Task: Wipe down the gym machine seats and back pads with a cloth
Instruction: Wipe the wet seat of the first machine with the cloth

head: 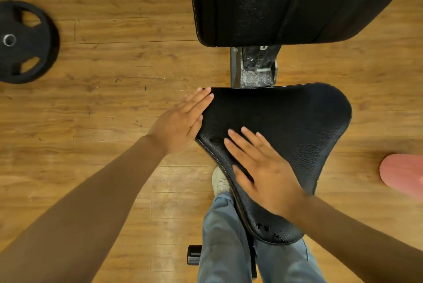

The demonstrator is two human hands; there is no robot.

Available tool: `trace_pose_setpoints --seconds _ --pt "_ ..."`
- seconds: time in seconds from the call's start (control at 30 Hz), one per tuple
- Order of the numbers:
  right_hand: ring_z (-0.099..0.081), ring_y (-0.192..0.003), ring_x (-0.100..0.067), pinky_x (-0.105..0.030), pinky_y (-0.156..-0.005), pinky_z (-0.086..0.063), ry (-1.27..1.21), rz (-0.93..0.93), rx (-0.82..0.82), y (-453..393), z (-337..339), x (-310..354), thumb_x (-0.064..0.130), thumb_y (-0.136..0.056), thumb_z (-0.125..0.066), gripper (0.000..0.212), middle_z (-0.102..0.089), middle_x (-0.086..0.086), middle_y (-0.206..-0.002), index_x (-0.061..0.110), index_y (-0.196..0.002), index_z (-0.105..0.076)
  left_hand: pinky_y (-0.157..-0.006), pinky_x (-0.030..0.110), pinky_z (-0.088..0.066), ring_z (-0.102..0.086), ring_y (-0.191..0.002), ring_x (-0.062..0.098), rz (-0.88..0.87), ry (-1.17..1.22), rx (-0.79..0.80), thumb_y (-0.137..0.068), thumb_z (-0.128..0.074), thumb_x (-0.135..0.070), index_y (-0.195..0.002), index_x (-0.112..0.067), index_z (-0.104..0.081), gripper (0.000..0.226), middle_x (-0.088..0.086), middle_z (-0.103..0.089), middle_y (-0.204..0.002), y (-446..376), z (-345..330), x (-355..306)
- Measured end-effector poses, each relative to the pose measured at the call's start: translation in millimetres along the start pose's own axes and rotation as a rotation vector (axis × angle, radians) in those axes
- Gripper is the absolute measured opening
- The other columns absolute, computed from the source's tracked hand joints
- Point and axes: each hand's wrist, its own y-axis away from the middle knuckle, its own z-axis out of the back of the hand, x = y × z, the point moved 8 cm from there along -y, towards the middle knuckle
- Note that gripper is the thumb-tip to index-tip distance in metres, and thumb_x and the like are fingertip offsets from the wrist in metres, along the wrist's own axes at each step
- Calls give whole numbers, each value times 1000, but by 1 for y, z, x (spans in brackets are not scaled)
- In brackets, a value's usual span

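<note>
1. Count: two pads showing, one seat pad (286, 131) and one back pad (286, 1); two bare hands; one weight plate (26, 41) lying on the wood floor (126, 53) far left; one pink item (402, 174) at the right edge, can't tell what it is; no cloth showing in either hand.
2. Left hand (180, 122) is lying flat along the seat's left edge, fingers straight & pressed together, tips reaching the top-left corner; right hand (263, 168) is resting flat on the seat's left-centre, fingers straight & slightly spread, thumb out over the stitched edge.
3. Room: bare floor is showing both sides of the seat; metal frame (254, 67) is filling the gap btw seat and back pad; person's leg in jeans (219, 237) is standing just beside the seat's lower-left edge.
4. Seat: black grained vinyl, wide at the far end, narrowing toward the person; small tears are showing near the narrow end.
</note>
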Motion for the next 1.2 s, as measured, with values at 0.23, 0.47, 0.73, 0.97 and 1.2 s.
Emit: trace_pose_setpoints --seconds 0.23,0.47,0.73,0.97,1.2 --pt "-24 -147 -19 -39 -118 -24 1 107 49 25 -1 -7 32 -97 -42 50 -34 2 -155 18 -145 -45 -123 33 -5 -6 -151 15 38 10 -65 -100 -20 -29 -154 -8 -24 57 4 -18 -162 0 -4 -7" --pt "-31 -144 -25 -45 -116 -29 -10 -166 -99 -19 1 -16 28 -97 -38 49 -41 -3 -152 14 -142 -49 -124 37 -6 -4 -151 16 89 -5 -76 -98 -20 -28 -154 -9 -22 59 2 -14 -163 1 -9 -9" --pt "-24 -147 -23 -44 -116 -28 79 56 17 46 -3 4 31 -99 -37 49 -33 -1 -156 17 -145 -45 -123 33 5 3 -151 16 220 -43 -105 -98 -11 -41 -155 -12 -16 65 0 -8 -164 1 -12 -15" --pt "-38 -140 -30 -48 -113 -34 49 -75 -61 -20 -4 0 29 -97 -36 48 -47 -6 -147 12 -138 -54 -118 25 15 11 -150 12 239 -18 -72 -97 -8 -49 -156 -15 -7 68 -4 1 -164 1 -14 -13" --pt "-25 -146 -24 -42 -118 -23 135 146 50 39 -14 24 34 -99 -40 46 -34 2 -156 21 -142 -49 -120 29 13 16 -149 10 267 -15 -19 -106 -23 -39 -156 -18 0 60 -6 8 -164 0 -9 -14"
